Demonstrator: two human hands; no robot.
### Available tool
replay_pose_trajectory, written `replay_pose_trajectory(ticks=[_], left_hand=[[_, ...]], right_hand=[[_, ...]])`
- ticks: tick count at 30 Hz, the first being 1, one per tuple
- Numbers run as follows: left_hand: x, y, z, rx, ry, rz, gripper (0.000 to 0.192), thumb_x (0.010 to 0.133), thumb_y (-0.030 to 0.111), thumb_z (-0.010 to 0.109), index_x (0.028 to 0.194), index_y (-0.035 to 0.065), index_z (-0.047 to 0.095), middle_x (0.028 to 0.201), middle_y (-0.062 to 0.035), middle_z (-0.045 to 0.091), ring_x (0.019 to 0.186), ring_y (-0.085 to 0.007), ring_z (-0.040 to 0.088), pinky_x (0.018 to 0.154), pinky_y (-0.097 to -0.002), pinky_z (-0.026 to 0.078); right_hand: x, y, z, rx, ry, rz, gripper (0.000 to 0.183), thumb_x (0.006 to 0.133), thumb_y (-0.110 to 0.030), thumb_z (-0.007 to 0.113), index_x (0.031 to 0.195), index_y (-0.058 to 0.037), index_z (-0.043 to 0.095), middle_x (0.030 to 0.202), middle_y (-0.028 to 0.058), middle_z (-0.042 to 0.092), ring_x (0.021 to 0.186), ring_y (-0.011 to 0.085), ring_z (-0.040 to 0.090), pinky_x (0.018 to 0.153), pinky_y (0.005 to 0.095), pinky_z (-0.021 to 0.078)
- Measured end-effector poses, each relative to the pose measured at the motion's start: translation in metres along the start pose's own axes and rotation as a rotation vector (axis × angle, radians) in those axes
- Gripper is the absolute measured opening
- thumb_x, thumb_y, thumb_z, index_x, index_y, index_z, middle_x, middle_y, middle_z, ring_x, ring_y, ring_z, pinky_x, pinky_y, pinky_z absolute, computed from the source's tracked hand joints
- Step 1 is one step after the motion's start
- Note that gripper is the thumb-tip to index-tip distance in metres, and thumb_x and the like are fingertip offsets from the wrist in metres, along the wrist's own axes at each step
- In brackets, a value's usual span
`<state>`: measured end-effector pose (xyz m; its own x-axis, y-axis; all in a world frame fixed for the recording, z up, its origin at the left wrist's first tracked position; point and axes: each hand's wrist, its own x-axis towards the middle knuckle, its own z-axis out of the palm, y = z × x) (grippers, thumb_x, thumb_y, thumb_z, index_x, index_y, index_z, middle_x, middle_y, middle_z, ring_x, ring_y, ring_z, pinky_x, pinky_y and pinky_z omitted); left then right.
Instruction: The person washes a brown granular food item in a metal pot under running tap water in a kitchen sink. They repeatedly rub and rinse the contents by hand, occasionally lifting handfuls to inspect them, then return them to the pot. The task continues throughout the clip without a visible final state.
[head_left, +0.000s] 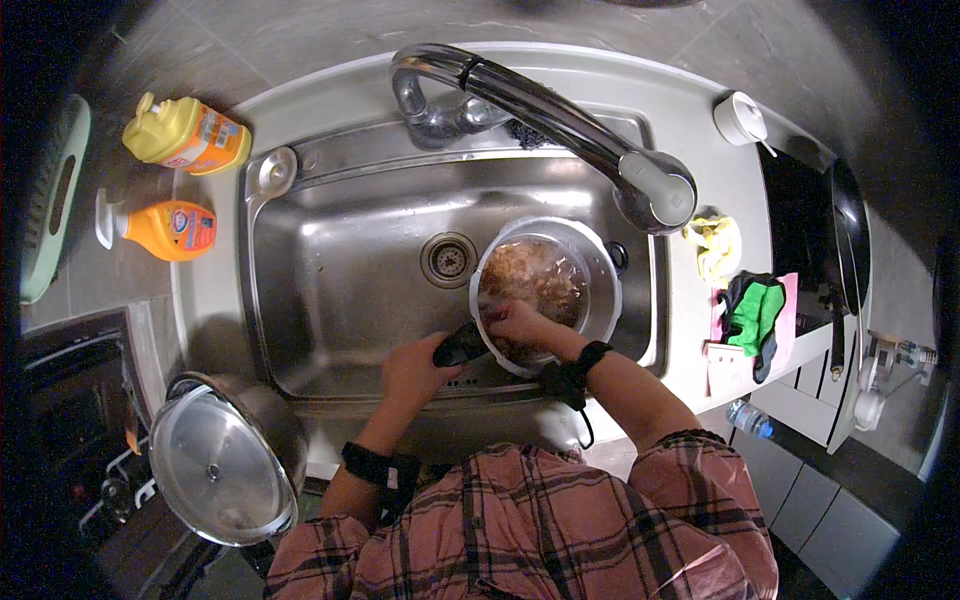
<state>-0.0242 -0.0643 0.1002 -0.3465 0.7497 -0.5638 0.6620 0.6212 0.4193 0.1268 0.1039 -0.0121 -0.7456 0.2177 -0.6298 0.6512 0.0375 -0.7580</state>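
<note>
A metal pot (607, 319) with brownish, murky liquid (536, 274) in it stands in the right part of the stainless steel sink (352, 300). Its long black handle (466, 346) points toward me and to the left, and my left hand (414, 369) is closed around it. Inside the pot, against its near-left wall, is my right hand (517, 322). Those fingers look bent, with a small reddish patch at their tips; I cannot make out whether they hold something. A short black helper handle (617, 257) juts from the pot's far-right side.
Over the pot's far-right side reaches a chrome faucet (555, 112). Left of the sink are a yellow pump bottle (187, 135) and an orange spray bottle (169, 229). A round metal lid (225, 465) lies at lower left. Cloths (754, 315) and a white lidded container (741, 118) are at right.
</note>
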Motion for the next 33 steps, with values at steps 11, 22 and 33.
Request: replay_pose_trajectory(ticks=[11, 22, 33], left_hand=[[0.003, -0.005, 0.002, 0.008, 0.012, 0.032, 0.055, 0.069, 0.043, 0.072, 0.117, 0.0207, 0.059, 0.094, -0.0092, 0.067, 0.085, -0.03, 0.064, 0.071, -0.0426, 0.049], [0.005, -0.012, 0.006, -0.022, -0.037, 0.009, 0.057, 0.069, 0.042, 0.073, 0.119, 0.0203, 0.058, 0.096, -0.0102, 0.067, 0.086, -0.0303, 0.064, 0.073, -0.042, 0.05], [0.006, -0.02, 0.021, -0.074, 0.009, 0.037, 0.056, 0.068, 0.044, 0.073, 0.118, 0.0213, 0.058, 0.094, -0.0092, 0.067, 0.084, -0.0291, 0.064, 0.071, -0.0413, 0.05]], right_hand=[[0.025, 0.027, -0.071, -0.155, 0.7, 0.141, 0.051, 0.079, -0.052, 0.058, 0.087, -0.0029, 0.066, 0.075, 0.0153, 0.065, 0.075, 0.029, 0.064, 0.07, 0.0374, 0.0483], [0.062, 0.028, -0.009, -0.713, 0.185, -0.052, 0.039, 0.078, -0.042, 0.061, 0.111, -0.021, 0.063, 0.108, 0.0081, 0.061, 0.106, 0.029, 0.053, 0.09, 0.0448, 0.0436], [-0.008, -0.011, -0.046, -0.885, 0.263, 0.127, 0.056, 0.071, -0.03, 0.072, 0.119, -0.0118, 0.051, 0.12, 0.0178, 0.047, 0.11, 0.0383, 0.048, 0.091, 0.0512, 0.0393]])
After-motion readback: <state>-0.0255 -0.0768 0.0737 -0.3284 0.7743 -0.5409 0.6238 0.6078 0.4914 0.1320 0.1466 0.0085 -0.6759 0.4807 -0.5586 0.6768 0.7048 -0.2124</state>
